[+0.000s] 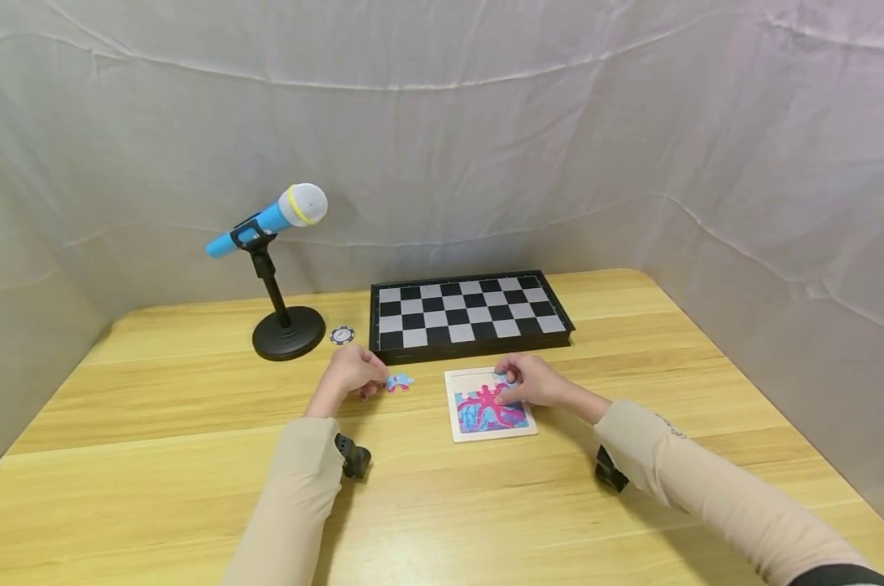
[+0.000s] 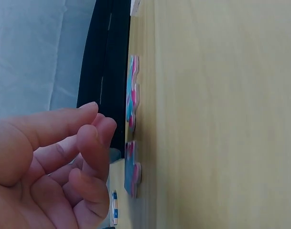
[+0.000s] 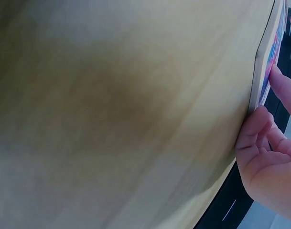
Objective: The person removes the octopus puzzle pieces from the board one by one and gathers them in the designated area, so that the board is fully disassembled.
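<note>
My left hand (image 1: pixel 354 373) hovers beside a blue-and-pink jigsaw piece (image 1: pixel 400 382) on the table. Its fingers are loosely bent, with nothing between the thumb and fingertips in the left wrist view. That view also shows a second jigsaw piece (image 2: pixel 132 169) lying just past the fingers. To the right lies a square puzzle tray (image 1: pixel 486 438) holding a pink octopus picture (image 1: pixel 486 411), with a bare area along its upper part. My right hand (image 1: pixel 533 381) grips the tray's right side, thumb on the picture and curled fingers (image 3: pixel 260 124) against the edge.
A black-framed checkered board (image 1: pixel 471 313) lies behind the tray. At the back left stands a blue toy microphone (image 1: pixel 273 218) on a round black base (image 1: pixel 288 334). A poker chip (image 1: pixel 342 334) lies between that base and the board. Pale cloth (image 1: pixel 442 146) hangs behind the table.
</note>
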`<state>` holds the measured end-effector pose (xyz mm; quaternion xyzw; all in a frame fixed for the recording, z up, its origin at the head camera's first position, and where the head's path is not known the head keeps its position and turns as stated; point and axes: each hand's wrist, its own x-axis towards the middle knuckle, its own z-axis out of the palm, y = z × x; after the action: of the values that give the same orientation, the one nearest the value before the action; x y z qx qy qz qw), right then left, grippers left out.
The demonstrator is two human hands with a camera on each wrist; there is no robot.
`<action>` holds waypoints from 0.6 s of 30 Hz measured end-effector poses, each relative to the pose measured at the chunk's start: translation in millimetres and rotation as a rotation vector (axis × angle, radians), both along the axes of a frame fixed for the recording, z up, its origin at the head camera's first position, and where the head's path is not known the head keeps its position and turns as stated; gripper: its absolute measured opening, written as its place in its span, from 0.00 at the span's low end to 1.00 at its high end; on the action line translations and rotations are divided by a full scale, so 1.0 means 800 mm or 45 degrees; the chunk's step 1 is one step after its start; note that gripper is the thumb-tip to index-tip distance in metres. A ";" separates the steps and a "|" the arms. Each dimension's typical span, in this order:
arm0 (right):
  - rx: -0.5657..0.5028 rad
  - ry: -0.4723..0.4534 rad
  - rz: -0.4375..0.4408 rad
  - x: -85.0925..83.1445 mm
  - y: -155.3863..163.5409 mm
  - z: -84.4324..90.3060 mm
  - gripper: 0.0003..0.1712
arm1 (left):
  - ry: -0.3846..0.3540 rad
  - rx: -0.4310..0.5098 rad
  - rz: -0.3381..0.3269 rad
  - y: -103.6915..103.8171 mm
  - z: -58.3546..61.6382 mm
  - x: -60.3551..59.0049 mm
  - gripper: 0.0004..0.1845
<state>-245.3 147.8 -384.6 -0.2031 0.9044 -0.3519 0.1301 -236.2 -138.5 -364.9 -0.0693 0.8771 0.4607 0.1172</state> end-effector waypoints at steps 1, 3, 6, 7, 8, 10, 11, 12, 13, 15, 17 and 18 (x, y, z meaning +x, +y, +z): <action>0.001 0.001 0.000 0.000 0.000 0.000 0.21 | 0.004 0.002 -0.004 0.001 0.000 0.000 0.04; 0.000 -0.002 -0.002 0.000 0.000 0.000 0.21 | 0.016 -0.006 -0.017 0.004 0.000 0.000 0.04; 0.003 0.002 0.007 0.001 0.001 0.000 0.21 | 0.023 -0.021 -0.031 0.007 0.000 -0.001 0.04; 0.002 0.003 0.009 0.001 0.001 0.000 0.21 | 0.026 -0.031 -0.036 0.008 -0.001 -0.001 0.04; 0.001 0.004 0.012 0.001 0.002 0.000 0.21 | 0.031 -0.040 -0.042 0.010 -0.001 -0.001 0.04; -0.003 0.009 0.024 0.001 0.002 0.000 0.21 | 0.040 -0.050 -0.053 0.012 -0.001 -0.002 0.04; -0.007 0.009 0.031 0.001 0.003 0.000 0.21 | 0.044 -0.056 -0.061 0.013 0.000 -0.003 0.04; -0.014 0.005 0.038 0.000 0.004 0.000 0.21 | 0.047 -0.058 -0.066 0.014 0.000 -0.003 0.04; -0.020 0.000 0.048 0.000 0.005 0.001 0.22 | 0.046 -0.060 -0.068 0.015 0.001 -0.003 0.05; -0.033 -0.019 0.071 -0.001 0.006 0.001 0.23 | 0.036 -0.053 -0.069 0.017 0.001 -0.003 0.05; -0.038 -0.038 0.099 -0.002 0.009 0.002 0.25 | 0.030 -0.053 -0.074 0.018 0.001 -0.003 0.05; -0.035 -0.042 0.114 -0.002 0.010 0.003 0.25 | 0.027 -0.050 -0.074 0.019 0.001 -0.003 0.05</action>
<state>-247.2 155.5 -382.0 -0.2393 0.8873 -0.3614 0.1578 -238.8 -123.6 -364.1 -0.0411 0.8888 0.4404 0.1198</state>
